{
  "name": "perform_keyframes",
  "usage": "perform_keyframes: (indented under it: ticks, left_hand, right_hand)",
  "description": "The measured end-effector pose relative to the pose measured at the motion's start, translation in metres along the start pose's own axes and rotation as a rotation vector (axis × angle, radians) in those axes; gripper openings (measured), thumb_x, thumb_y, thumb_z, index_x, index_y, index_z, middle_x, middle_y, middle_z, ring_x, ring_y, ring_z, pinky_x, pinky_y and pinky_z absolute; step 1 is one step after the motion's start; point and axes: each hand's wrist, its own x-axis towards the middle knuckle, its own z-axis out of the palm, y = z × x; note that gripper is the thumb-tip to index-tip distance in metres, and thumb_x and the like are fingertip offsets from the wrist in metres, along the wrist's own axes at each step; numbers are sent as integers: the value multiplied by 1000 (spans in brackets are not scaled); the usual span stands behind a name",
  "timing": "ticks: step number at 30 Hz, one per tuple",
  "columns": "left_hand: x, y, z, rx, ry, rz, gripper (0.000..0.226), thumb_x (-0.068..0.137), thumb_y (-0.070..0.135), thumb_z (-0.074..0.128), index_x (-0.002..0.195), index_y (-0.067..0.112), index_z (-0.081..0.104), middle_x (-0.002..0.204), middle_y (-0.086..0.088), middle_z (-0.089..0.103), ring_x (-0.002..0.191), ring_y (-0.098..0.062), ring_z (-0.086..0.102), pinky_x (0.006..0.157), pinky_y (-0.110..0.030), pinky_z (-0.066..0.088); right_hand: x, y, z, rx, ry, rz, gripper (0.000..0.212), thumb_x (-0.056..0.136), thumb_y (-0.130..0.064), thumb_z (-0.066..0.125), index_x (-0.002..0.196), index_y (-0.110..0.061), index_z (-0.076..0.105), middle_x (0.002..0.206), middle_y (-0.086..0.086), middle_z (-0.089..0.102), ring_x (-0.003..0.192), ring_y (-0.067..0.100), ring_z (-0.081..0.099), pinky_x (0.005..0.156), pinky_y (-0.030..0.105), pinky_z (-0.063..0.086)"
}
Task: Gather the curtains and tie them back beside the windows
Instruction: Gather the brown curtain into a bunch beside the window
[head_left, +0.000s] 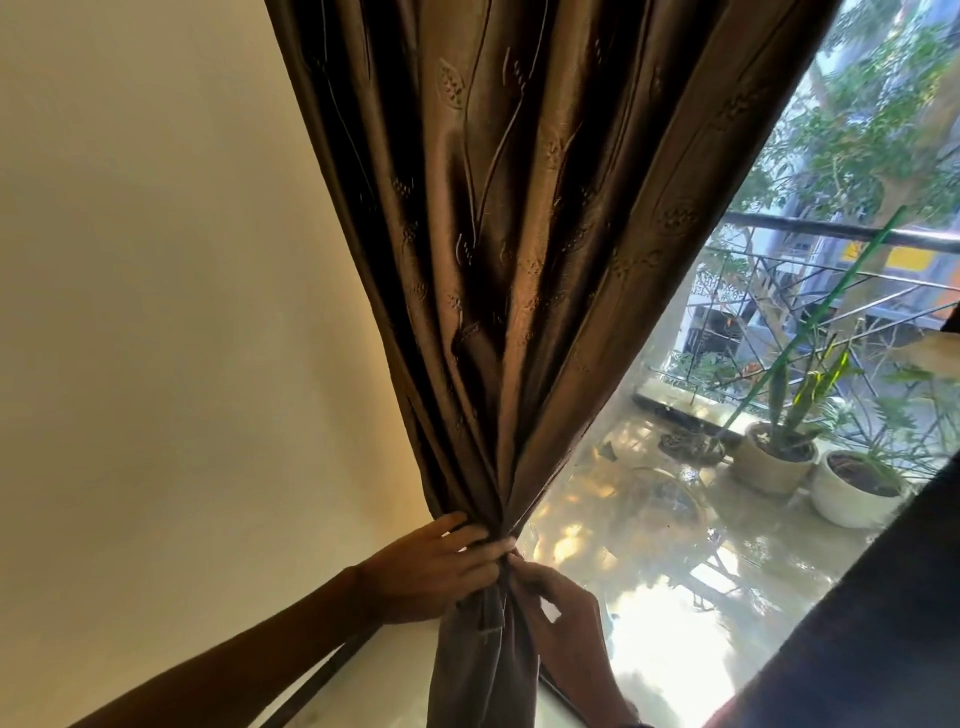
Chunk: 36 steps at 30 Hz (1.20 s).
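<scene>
A shiny brown curtain (519, 234) with a leaf pattern hangs from the top and is bunched into a narrow waist low in the head view. My left hand (441, 566) wraps round that waist from the wall side, fingers curled over the folds. My right hand (561, 608) pinches the fabric just below, on the window side. Below both hands the curtain's tail (483, 670) hangs loose. Whether a tie-back band runs round the bunch cannot be told.
A cream wall (156, 312) fills the left. The window glass (727, 519) on the right shows a balcony with potted plants (779, 457) and a railing (831, 234). A dark curtain edge (883, 623) crosses the lower right corner.
</scene>
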Motion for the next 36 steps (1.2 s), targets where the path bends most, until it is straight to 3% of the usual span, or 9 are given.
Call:
perform_keyframes:
  ticks: [5, 8, 12, 15, 17, 21, 24, 31, 36]
  left_hand:
    - [7, 7, 15, -90, 71, -181, 33, 79, 44, 62, 103, 23, 70, 106, 3, 73, 95, -14, 69, 89, -30, 52]
    - [19, 14, 15, -99, 156, -304, 31, 94, 45, 38, 100, 23, 58, 86, 6, 75, 78, -12, 71, 86, -30, 47]
    - [27, 22, 18, -104, 131, -371, 39, 65, 44, 82, 95, 25, 65, 86, 6, 73, 78, -15, 69, 78, -26, 54]
    - [30, 27, 16, -83, 65, -454, 41, 54, 43, 89, 89, 28, 74, 92, 6, 73, 84, -16, 69, 79, -29, 55]
    - [31, 28, 18, -64, 70, -489, 42, 51, 42, 90, 88, 26, 75, 94, 5, 73, 86, -17, 70, 79, -31, 56]
    - [34, 32, 24, 2, 84, -547, 40, 54, 41, 91, 87, 23, 78, 97, 0, 74, 89, -20, 71, 80, -33, 57]
    - [35, 36, 26, 35, 98, -569, 37, 55, 42, 90, 85, 23, 78, 97, 0, 75, 88, -20, 72, 78, -34, 58]
    - [30, 35, 28, -9, 200, -597, 34, 59, 38, 89, 87, 24, 76, 88, -2, 71, 79, -21, 69, 77, -33, 56]
    - [24, 40, 34, -113, 229, -647, 33, 59, 37, 89, 83, 20, 74, 87, -3, 70, 76, -23, 67, 73, -31, 57]
  right_hand:
    - [0, 7, 1, -190, -36, -153, 32, 83, -7, 72, 114, -15, 72, 108, -4, 73, 97, -2, 65, 85, 15, 54]
    - [2, 6, 0, -263, -13, -208, 21, 85, -19, 68, 101, -9, 75, 103, 0, 72, 84, 12, 70, 76, 13, 56]
    - [1, 6, 1, -248, 8, -180, 30, 75, 3, 78, 102, -6, 72, 123, -1, 57, 99, 4, 63, 85, 21, 56]
    - [2, -4, -4, -14, 28, -8, 59, 84, 1, 71, 127, -35, 53, 129, -13, 51, 104, -9, 57, 86, 18, 54]
    - [-1, -7, -8, -84, -62, -46, 62, 88, -13, 69, 128, -55, 47, 133, -24, 48, 113, -6, 56, 93, 19, 51]
    - [8, -14, -21, -474, -186, -452, 36, 78, -20, 77, 114, -13, 73, 123, 2, 67, 106, 14, 66, 87, 26, 57]
    - [13, -13, -26, -572, -199, -532, 39, 71, -21, 81, 107, -8, 75, 112, 4, 72, 99, 15, 69, 82, 26, 58]
    - [16, -17, -29, -448, -76, -497, 22, 72, -9, 78, 94, -7, 76, 92, 5, 75, 82, 14, 71, 81, 17, 56]
    - [14, -23, -24, -264, -12, -240, 22, 78, -2, 78, 94, -17, 73, 90, -13, 74, 82, -1, 67, 78, 17, 56]
